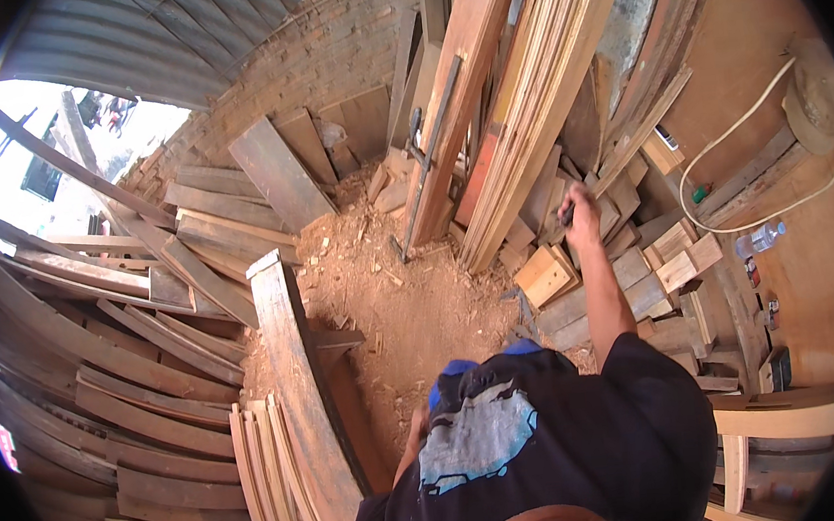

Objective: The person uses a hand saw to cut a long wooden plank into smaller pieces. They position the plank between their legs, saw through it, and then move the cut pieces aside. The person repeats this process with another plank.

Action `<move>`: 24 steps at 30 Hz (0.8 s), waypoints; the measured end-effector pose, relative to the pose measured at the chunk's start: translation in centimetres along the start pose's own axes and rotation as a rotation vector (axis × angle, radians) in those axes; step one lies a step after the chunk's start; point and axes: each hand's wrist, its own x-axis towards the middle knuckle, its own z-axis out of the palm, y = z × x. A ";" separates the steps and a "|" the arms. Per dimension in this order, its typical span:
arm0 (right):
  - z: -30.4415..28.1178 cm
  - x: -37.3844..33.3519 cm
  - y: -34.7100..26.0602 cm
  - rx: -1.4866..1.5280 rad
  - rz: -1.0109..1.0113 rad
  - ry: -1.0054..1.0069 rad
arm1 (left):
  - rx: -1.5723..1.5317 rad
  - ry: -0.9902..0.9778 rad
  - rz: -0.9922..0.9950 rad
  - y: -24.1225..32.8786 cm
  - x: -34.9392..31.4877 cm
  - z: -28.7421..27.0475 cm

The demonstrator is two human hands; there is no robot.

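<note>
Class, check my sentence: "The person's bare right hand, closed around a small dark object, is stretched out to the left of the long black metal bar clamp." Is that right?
Not quite: the side is wrong. In the head view, the person's bare right hand, closed around a small dark object, is stretched out to the right of the long black metal bar clamp.

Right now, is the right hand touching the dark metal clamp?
No, the right hand is apart from the dark metal clamp, with tall leaning boards between them in the picture.
</note>
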 end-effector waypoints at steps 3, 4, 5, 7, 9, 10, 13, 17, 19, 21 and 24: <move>1.8 3.3 -2.6 0.013 -0.137 0.017 | -0.057 0.038 -0.017 4.1 3.3 -1.6; 2.2 4.2 -3.2 0.005 -0.165 0.061 | -0.172 0.017 0.059 6.3 3.3 -2.1; 3.0 5.0 -3.6 -0.001 -0.191 0.102 | -0.290 -0.010 0.129 8.5 2.8 -2.9; 4.2 5.7 -4.3 -0.004 -0.236 0.135 | -0.432 -0.061 0.173 11.2 2.3 -5.3; 4.4 6.2 -5.7 0.011 -0.263 0.144 | -0.486 -0.144 0.130 13.5 2.6 -7.0; 4.4 6.5 -6.1 0.018 -0.279 0.147 | -0.598 -0.194 0.149 14.2 2.7 -7.4; 3.3 8.1 -8.7 0.001 -0.303 0.102 | -0.834 -0.306 0.276 16.1 3.9 -7.7; 5.8 9.4 -12.9 -0.061 -0.281 0.076 | -0.507 -0.214 0.311 15.4 10.3 -6.3; 6.9 10.8 -14.6 -0.137 -0.298 0.068 | -0.284 -0.223 0.233 17.5 13.0 -6.2; 8.1 13.1 -15.4 -0.176 -0.345 0.073 | -0.520 -0.295 0.439 14.9 17.0 -7.0; 11.3 15.5 -16.3 -0.307 -0.354 0.096 | -0.665 -0.260 0.860 15.0 20.9 -8.0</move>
